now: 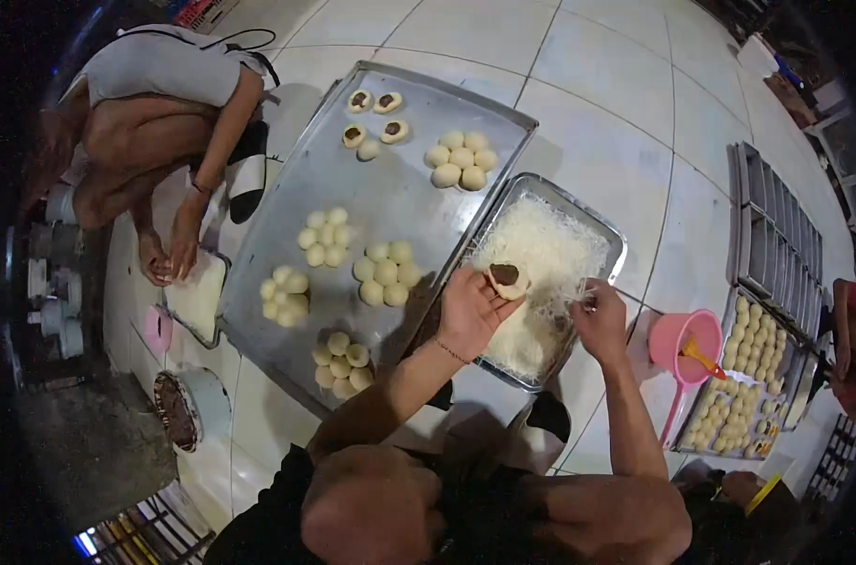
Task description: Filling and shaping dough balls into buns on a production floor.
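In my left hand (473,313), a flattened piece of dough (511,290) lies across the fingers with a dab of dark brown filling (504,273) on it. My right hand (600,322) is closed in a pinch at the right side of a metal tray, with pale strands of shredded cheese at its fingertips. Heaped shredded cheese (549,235) fills the tray (619,252) beneath both hands. To the left, a large baking sheet (353,275) carries several clusters of dough balls (387,273) and a few filled open dough pieces (387,103) at its far end.
At left, another person (178,231) squats with both hands over a tray of pale dough (200,294). A bucket with brown paste (191,391) stands nearby. On the right are a pink dipper (668,331), trays of small dough pieces (725,414) and stacked metal pans (776,240).
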Action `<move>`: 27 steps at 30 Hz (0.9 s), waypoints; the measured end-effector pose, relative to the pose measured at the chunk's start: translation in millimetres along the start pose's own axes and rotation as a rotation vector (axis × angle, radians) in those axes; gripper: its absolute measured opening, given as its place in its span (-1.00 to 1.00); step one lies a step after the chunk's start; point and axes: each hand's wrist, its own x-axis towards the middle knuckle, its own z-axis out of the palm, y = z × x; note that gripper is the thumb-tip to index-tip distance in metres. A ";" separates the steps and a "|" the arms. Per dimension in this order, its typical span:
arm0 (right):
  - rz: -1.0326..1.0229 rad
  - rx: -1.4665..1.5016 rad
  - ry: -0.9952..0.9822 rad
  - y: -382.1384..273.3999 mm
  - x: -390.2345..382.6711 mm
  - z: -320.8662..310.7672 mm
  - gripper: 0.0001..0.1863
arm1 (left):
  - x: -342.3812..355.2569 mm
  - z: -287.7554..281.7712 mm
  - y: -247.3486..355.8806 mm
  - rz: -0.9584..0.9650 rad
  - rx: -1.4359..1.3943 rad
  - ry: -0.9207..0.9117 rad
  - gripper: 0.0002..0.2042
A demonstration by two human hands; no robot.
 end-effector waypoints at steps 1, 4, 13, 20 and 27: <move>0.014 0.168 -0.008 4.5 0.4 3.3 -0.84 | -1.2 -1.3 -6.3 0.010 0.036 0.016 -0.48; -0.076 -0.313 -0.184 6.9 3.9 -2.3 -0.83 | -4.9 6.9 -13.8 0.044 0.148 0.014 -0.33; -0.349 -0.166 -0.011 -63.7 -1.6 35.6 -0.70 | -3.8 0.5 -26.1 0.177 0.629 -0.143 -0.62; -0.093 0.093 -0.136 -92.3 -10.1 8.8 -0.61 | -23.9 11.7 -6.8 0.214 0.566 -0.057 -0.71; -0.261 0.196 -0.227 -54.5 -1.2 10.9 -0.63 | -28.0 21.8 5.3 0.164 0.617 -0.159 -0.63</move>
